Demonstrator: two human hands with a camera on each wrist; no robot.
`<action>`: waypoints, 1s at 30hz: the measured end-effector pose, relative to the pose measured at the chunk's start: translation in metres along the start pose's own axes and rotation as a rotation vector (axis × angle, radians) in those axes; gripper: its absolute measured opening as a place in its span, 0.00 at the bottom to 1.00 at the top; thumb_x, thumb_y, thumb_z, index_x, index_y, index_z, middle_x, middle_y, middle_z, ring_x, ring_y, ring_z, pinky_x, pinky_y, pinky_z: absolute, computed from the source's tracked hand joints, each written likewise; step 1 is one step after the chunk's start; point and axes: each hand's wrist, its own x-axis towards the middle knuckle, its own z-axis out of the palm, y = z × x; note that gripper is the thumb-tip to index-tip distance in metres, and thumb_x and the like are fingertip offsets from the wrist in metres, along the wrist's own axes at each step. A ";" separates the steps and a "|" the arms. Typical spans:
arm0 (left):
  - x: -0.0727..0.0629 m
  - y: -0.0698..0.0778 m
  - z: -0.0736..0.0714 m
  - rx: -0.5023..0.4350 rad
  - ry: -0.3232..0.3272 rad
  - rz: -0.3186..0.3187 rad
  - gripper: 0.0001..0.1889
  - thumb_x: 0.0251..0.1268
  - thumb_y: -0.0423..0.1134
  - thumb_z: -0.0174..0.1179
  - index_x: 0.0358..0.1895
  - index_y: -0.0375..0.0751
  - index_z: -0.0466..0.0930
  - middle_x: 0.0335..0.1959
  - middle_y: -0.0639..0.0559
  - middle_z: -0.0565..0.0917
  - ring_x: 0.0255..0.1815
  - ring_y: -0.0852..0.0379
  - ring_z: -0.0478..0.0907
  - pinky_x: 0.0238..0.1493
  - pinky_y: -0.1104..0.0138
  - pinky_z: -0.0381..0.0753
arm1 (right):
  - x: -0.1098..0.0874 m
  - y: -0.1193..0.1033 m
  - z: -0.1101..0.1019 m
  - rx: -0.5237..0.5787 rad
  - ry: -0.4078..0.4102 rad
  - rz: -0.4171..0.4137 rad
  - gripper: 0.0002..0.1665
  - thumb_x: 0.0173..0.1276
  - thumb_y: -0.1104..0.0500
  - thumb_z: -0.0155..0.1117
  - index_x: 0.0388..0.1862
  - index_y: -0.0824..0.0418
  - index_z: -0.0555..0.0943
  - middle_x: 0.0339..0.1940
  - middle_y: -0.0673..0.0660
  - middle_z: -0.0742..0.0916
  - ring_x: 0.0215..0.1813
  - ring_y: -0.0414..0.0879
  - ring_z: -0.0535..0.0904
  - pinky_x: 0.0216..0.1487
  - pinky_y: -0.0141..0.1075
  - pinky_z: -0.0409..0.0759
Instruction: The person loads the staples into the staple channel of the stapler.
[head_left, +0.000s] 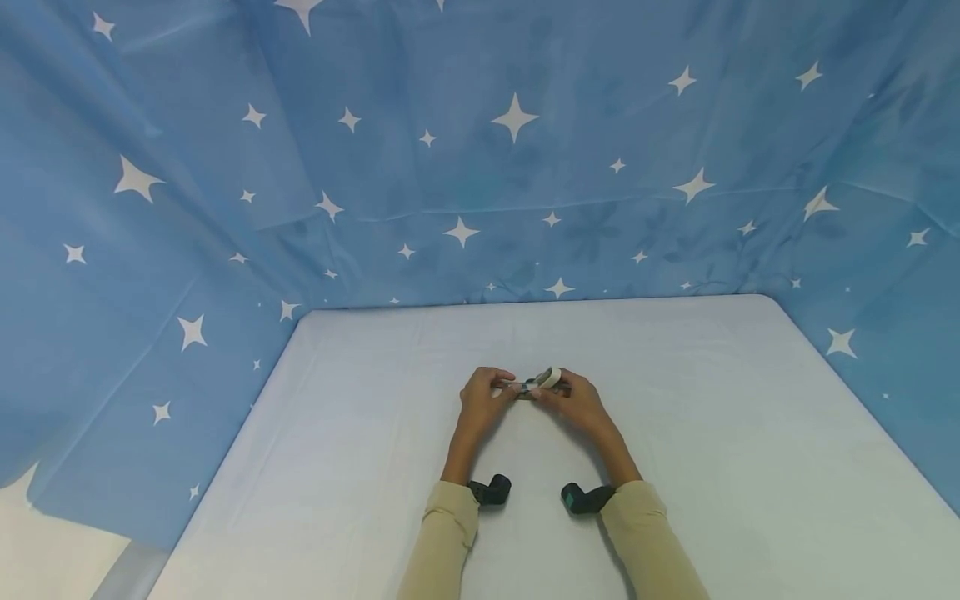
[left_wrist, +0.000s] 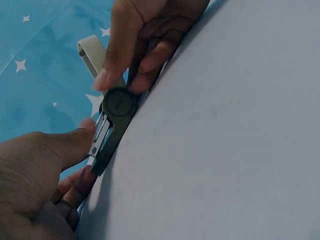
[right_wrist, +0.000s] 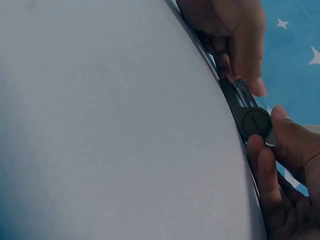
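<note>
A small stapler (head_left: 549,378) is held between both hands, low over the white table. In the left wrist view its dark green base and round pivot (left_wrist: 119,102) show, with a cream top arm (left_wrist: 93,52) swung up and away from the metal magazine (left_wrist: 100,136). My left hand (head_left: 482,398) pinches the magazine end, thumb on one side and fingers on the other. Around the pivot end, my right hand (head_left: 576,402) grips with thumb and fingers, as the right wrist view shows too. Its fingers hide part of the cream arm.
The white table (head_left: 360,417) spreads around both hands, with its far edge against a blue curtain (head_left: 480,167) printed with white stars. A dark wrist camera (head_left: 491,490) is on the left wrist, another camera (head_left: 585,498) on the right.
</note>
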 end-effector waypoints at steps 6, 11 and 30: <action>-0.003 -0.002 -0.006 -0.018 -0.026 0.038 0.10 0.61 0.36 0.67 0.45 0.41 0.83 0.49 0.46 0.82 0.53 0.49 0.80 0.63 0.52 0.73 | -0.005 -0.001 -0.006 0.061 0.000 -0.017 0.21 0.67 0.50 0.67 0.53 0.62 0.80 0.47 0.63 0.86 0.36 0.44 0.81 0.35 0.32 0.78; -0.005 -0.004 -0.006 -0.021 -0.010 0.033 0.08 0.61 0.35 0.66 0.44 0.41 0.83 0.46 0.47 0.83 0.52 0.50 0.81 0.60 0.54 0.76 | -0.008 0.000 -0.006 0.170 0.009 -0.065 0.21 0.67 0.56 0.67 0.55 0.66 0.79 0.55 0.68 0.84 0.48 0.56 0.87 0.42 0.29 0.81; -0.003 -0.004 -0.002 -0.002 0.049 0.051 0.08 0.60 0.34 0.67 0.42 0.40 0.83 0.45 0.46 0.84 0.50 0.49 0.82 0.59 0.55 0.77 | 0.004 -0.037 0.005 -0.513 0.085 -0.411 0.17 0.64 0.57 0.68 0.48 0.65 0.82 0.34 0.57 0.81 0.29 0.44 0.76 0.35 0.40 0.79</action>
